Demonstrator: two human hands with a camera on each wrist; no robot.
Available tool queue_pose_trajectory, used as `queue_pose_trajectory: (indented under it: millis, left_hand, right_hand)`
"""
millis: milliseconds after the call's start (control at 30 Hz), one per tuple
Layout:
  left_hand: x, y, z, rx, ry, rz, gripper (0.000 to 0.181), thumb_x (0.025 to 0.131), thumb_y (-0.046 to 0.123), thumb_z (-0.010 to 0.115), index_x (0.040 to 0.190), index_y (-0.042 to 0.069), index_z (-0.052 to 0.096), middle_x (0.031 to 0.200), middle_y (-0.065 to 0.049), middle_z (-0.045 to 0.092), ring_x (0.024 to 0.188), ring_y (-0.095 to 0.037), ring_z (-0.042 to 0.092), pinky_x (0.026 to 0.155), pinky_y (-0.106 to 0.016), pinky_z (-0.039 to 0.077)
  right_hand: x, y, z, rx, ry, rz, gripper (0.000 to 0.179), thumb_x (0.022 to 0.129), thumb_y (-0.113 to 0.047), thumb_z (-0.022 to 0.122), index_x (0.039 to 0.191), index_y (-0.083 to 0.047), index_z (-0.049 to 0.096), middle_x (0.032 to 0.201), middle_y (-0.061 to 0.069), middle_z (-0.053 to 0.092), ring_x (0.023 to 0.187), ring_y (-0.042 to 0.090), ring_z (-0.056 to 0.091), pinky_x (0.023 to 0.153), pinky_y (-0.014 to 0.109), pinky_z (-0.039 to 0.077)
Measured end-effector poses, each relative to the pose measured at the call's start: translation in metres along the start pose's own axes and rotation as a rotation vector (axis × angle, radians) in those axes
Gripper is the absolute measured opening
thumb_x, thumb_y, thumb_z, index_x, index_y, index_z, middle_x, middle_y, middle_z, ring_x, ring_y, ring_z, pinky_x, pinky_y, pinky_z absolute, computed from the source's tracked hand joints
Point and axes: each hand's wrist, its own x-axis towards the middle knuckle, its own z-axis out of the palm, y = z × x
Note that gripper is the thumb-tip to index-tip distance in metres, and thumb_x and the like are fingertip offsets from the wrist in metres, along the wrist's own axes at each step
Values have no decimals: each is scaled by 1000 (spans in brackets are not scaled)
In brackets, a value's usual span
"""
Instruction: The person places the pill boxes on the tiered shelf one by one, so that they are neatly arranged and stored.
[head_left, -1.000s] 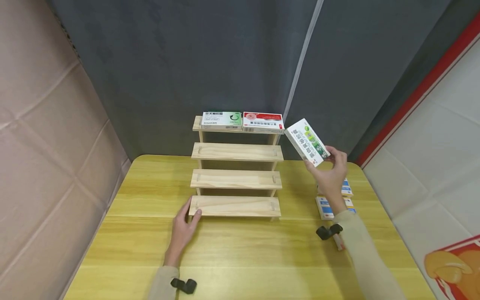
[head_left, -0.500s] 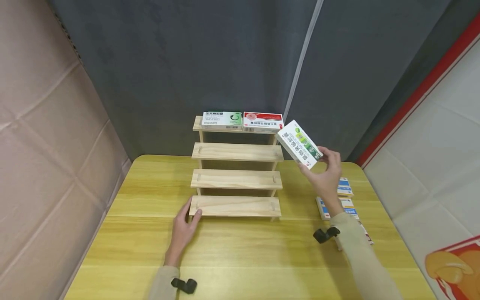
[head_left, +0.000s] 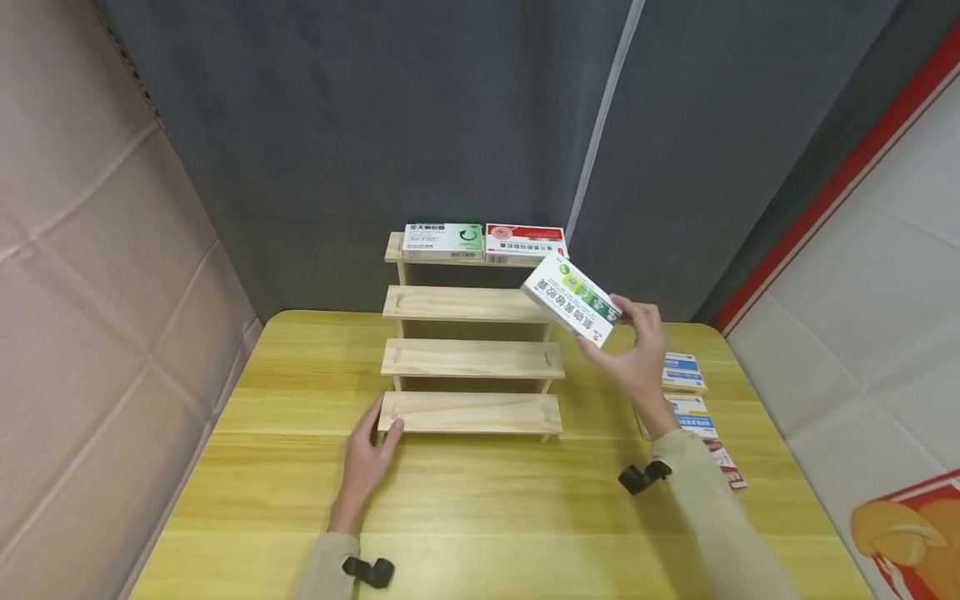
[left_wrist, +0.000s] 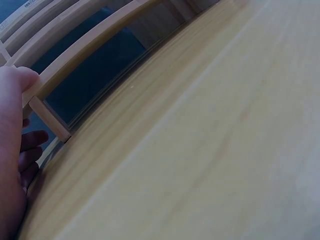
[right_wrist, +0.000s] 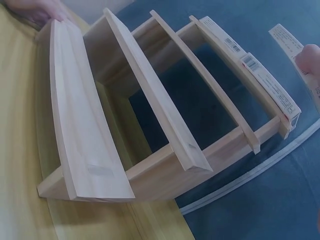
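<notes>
My right hand [head_left: 634, 354] grips a white and green medicine box [head_left: 573, 302] by its right end, thumb along the near side. The box is tilted in the air, overlapping the right end of the second step from the top in the head view; its edge [right_wrist: 286, 41] shows at right in the right wrist view. A four-step wooden display rack [head_left: 472, 358] stands on the table. My left hand [head_left: 365, 458] holds the left end of its lowest step, thumb [left_wrist: 27, 78] on the front edge. On the top step lie a green-and-white medicine box [head_left: 442, 241] and a red-and-white one [head_left: 527, 244].
Several more medicine boxes lie at the table's right side: blue-and-white ones [head_left: 684, 372] and a red-and-white one [head_left: 726, 467], partly behind my right forearm. A dark grey curtain [head_left: 375, 125] hangs behind the table [head_left: 487, 517].
My right hand has carried the white and green box leftward and a little down toward the rack, turning it flatter. My left hand and the rack have stayed put.
</notes>
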Motion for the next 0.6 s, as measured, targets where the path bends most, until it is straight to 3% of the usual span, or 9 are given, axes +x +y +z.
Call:
queue_pose_trajectory:
  millis: [200,433,600]
  left_hand:
    - [0,0,0,1,5,10,63,101,31,63,156,9,39,158,-18,43,147,-40,38,125,-56,27]
    - [1,0,0,3,5,7,63,101,30,63,156,9,39,158,-18,43,147,-40,39,125,-55,28]
    - [0,0,0,5,3,12,63,101,30,63,156,8,39,158,-19,42,147,-42,38,125,-57,28]
  right_hand:
    - [-6,31,6,-22,-67,5,75,60,1,91,129,7,63,111,28,56,99,17,53,93,11,42]
    - [-9,40,12,-21,-137,-17,78,62,-8,93,133,0,63,119,20,62,102,20,58,96,14,46]
    - [-10,38,18,-4,-143,-28,78,62,-5,94,133,1,62,123,20,64,102,25,63,98,14,48]
